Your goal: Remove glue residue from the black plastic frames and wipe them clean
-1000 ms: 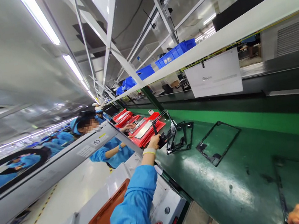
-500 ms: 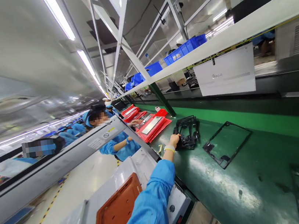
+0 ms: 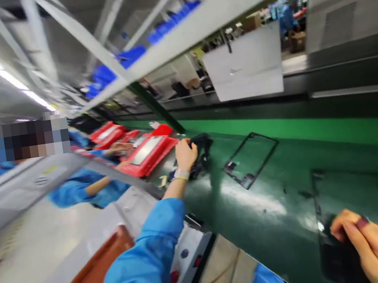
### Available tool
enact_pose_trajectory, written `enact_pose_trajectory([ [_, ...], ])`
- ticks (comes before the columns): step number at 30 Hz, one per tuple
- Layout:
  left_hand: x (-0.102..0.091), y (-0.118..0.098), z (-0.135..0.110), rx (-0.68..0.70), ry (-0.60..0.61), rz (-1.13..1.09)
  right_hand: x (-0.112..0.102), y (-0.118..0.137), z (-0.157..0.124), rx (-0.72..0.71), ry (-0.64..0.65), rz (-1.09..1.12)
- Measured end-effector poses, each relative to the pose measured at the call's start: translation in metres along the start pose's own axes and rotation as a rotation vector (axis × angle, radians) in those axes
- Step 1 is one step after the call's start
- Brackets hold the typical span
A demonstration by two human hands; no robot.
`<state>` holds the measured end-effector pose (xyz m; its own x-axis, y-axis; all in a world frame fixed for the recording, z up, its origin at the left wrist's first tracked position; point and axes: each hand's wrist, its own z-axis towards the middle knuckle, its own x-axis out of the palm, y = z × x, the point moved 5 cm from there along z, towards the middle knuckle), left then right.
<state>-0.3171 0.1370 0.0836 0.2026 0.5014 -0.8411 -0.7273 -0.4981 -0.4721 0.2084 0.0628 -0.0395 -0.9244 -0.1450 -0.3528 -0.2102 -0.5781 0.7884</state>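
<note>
My left hand reaches far out over the green conveyor belt and is closed on a stack of black frames lying on the belt. My right hand sits at the lower right with its fingers curled on the near corner of another black frame that lies flat on the belt. A third black frame lies alone between the two. The picture is smeared by motion.
Red trays with grey plates sit further along the belt, where a co-worker in blue has a hand. A white sheet hangs from the shelf above. An orange tray and a machine with a red button stand at my left.
The view has swung down and to the right, which brings my right hand and its frame into sight. My left hand has laid the raised frame on the stack and stays on it.
</note>
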Motion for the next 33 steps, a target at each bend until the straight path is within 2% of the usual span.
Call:
enact_pose_trajectory([
  [2,0.017,-0.046,-0.019,0.156,0.152,-0.052,-0.009,0.008,0.008,0.086,-0.031,0.073],
  [4,0.039,-0.094,-0.055,0.318,0.392,-0.113,-0.018,0.014,0.018,0.144,-0.055,0.113],
  [7,0.068,-0.155,-0.14,0.511,0.781,-0.154,-0.036,0.016,0.033,0.186,-0.042,0.04],
  [9,0.083,-0.18,-0.203,0.667,0.982,-0.098,-0.047,0.012,0.041,0.173,-0.028,-0.064],
  [11,0.093,-0.19,-0.249,0.801,0.958,0.012,-0.053,0.006,0.045,0.174,-0.018,-0.156],
  [13,0.099,-0.184,-0.278,0.829,0.894,0.039,-0.051,0.001,0.043,0.21,-0.009,-0.196],
  [16,0.094,-0.165,-0.293,0.846,0.727,-0.065,-0.038,0.005,0.03,0.316,0.011,-0.167],
  [18,0.09,-0.154,-0.296,0.855,0.701,-0.159,-0.028,0.016,0.021,0.384,0.061,-0.109],
  [20,0.086,-0.148,-0.295,0.847,0.734,-0.222,-0.023,0.028,0.02,0.39,0.131,-0.053],
  [23,0.083,-0.146,-0.292,0.824,0.797,-0.278,-0.025,0.038,0.035,0.221,0.194,-0.118],
  [25,0.081,-0.148,-0.29,0.816,0.82,-0.311,-0.023,0.034,0.047,0.082,0.235,-0.2],
  [27,0.081,-0.148,-0.288,0.802,0.824,-0.332,-0.013,0.023,0.052,-0.01,0.354,-0.239],
  [28,0.081,-0.147,-0.287,0.793,0.82,-0.344,-0.006,0.017,0.051,-0.043,0.419,-0.256],
  [30,0.081,-0.145,-0.287,0.781,0.801,-0.37,0.003,0.008,0.046,-0.081,0.464,-0.291],
  [33,0.08,-0.143,-0.288,0.804,0.727,-0.393,0.006,0.004,0.038,-0.098,0.418,-0.304],
])
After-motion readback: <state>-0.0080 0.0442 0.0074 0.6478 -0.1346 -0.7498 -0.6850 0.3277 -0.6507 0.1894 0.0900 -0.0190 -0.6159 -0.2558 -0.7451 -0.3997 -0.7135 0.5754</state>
